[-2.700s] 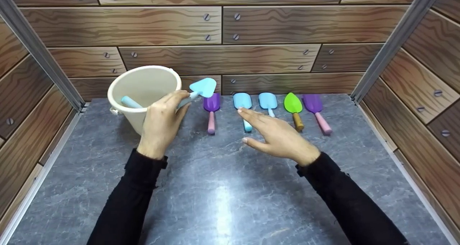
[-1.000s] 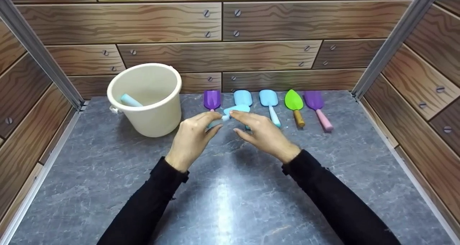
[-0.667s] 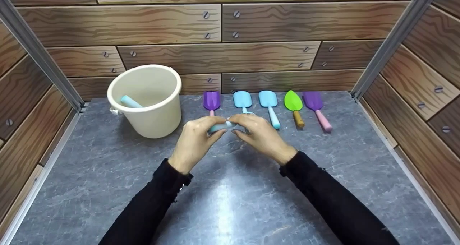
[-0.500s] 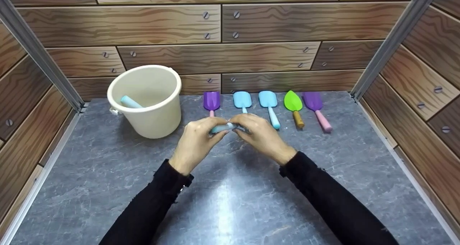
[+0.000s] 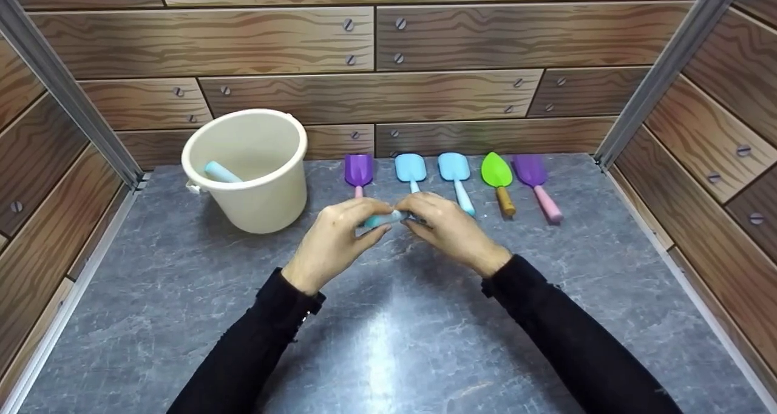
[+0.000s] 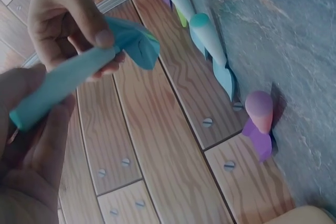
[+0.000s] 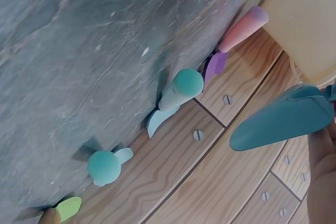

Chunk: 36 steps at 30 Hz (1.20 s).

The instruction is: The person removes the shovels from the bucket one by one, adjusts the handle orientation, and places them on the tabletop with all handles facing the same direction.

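Note:
A light-blue toy shovel (image 5: pixel 383 218) is held between both hands, above the tabletop. My left hand (image 5: pixel 331 235) grips its handle (image 6: pixel 65 85), thumb on one side and fingers on the other. At the neck, my right hand (image 5: pixel 452 229) pinches the shovel with thumb and fingers. Its blade (image 7: pixel 283 121) shows plainly in the right wrist view but is mostly covered by the right hand in the head view. To the left stands a cream bucket (image 5: pixel 261 207); the light-blue handle (image 5: pixel 221 172) of another tool sticks up inside it.
Along the back wall lies a row: a purple shovel (image 5: pixel 358 170) with pink handle, two blue shovels (image 5: pixel 410 168), a green trowel (image 5: pixel 496 170) with brown handle and another purple shovel (image 5: pixel 530 170). Wood-patterned walls (image 5: pixel 455 37) enclose the grey marbled tabletop (image 5: pixel 376 341) at back and sides.
My left hand has carried the blue shovel from beside the bucket rightward to the middle. My right hand has moved left and taken hold of its neck. Lately both hands hardly move.

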{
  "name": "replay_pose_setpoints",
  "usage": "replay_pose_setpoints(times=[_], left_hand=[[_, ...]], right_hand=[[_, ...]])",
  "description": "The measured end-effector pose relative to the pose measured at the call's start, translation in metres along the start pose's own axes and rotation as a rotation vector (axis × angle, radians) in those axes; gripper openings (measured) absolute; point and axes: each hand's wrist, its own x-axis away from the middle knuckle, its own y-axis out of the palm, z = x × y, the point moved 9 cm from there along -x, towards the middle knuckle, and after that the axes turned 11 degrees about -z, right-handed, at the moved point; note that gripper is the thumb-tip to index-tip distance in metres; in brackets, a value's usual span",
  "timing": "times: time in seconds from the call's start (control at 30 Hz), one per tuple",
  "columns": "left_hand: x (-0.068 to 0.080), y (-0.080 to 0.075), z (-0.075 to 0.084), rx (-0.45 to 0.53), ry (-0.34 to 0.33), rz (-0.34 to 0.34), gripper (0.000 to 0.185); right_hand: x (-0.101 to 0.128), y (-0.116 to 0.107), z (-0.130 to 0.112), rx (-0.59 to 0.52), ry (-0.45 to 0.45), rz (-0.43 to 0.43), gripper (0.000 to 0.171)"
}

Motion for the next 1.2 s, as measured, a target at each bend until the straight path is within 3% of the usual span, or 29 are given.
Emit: replay_pose_setpoints(times=[0.23,0.43,1.03,1.2], left_hand=[[0.0,0.0,-0.001,0.006,0.014,-0.072,0.029],[0.0,-0.001,-0.006,0.008,0.01,-0.082,0.031],[0.003,0.002,-0.028,-0.121,-0.087,-0.123,0.032],[0.003,0.004,-0.033,-0.157,-0.111,-0.144,0.034]], right_hand=[[0.006,-0.003,0.004,-0.007,-0.008,-0.042,0.03],[0.016,-0.008,0.005,-0.006,-0.046,-0.029,0.036],[0.038,-0.001,-0.006,-0.016,-0.143,-0.066,0.039],[0.045,0.009,-0.007,-0.005,-0.137,-0.115,0.04]])
